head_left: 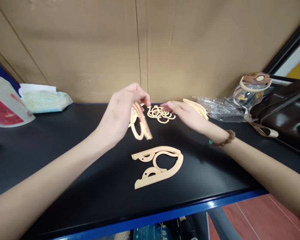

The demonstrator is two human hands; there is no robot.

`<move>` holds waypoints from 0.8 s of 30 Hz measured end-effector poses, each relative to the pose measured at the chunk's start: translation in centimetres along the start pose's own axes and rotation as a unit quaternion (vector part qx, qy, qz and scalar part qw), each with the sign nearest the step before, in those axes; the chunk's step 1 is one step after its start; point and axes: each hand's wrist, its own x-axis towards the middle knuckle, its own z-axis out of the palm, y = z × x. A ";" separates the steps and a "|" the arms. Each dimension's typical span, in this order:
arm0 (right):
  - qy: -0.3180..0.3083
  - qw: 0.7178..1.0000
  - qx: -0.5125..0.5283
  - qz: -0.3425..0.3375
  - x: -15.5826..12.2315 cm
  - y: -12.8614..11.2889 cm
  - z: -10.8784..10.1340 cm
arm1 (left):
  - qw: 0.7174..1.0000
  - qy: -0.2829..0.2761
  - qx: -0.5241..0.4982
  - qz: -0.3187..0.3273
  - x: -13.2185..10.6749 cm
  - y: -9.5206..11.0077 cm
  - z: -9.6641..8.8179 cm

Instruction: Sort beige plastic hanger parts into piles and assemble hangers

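Note:
My left hand (121, 113) is closed around a peach-coloured folding hanger (141, 128), slightly blurred, which hangs down from the fingers above the black table. Fingers stretched out, my right hand (187, 115) hovers by a small heap of peach plastic hooks (162, 115) and holds nothing that I can see. Closer to me lies another folding hanger (160, 166), folded up, its two arms pointing left. Behind the right hand, partly covered by it, is a stack of peach hanger arms (197, 108). More peach pieces behind the left hand are mostly hidden.
A cardboard wall (102, 50) closes off the back. Clear plastic bags (217, 110), a transparent cup with a strap (252, 90) and a black bag (285, 113) stand right. Left are a tissue pack (45, 100) and a red-white container (8, 103). The table's blue edge (165, 215) runs in front.

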 end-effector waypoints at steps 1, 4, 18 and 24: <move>-0.054 0.996 0.070 0.004 -0.4 -1.5 0.8 | 1.000 -0.002 -0.020 0.001 0.0 -0.4 0.2; -0.118 0.978 0.170 -0.007 -1.3 -4.0 2.0 | 0.998 -0.015 -0.060 0.005 -0.2 -1.2 0.8; 0.091 0.994 -0.022 -0.048 0.3 -1.5 -3.6 | 0.986 -0.042 -0.051 -0.154 0.3 -0.8 0.2; 0.044 0.934 -0.319 -0.154 -0.9 -2.5 -1.4 | 0.964 -0.145 -0.062 -0.214 -0.4 -0.3 0.9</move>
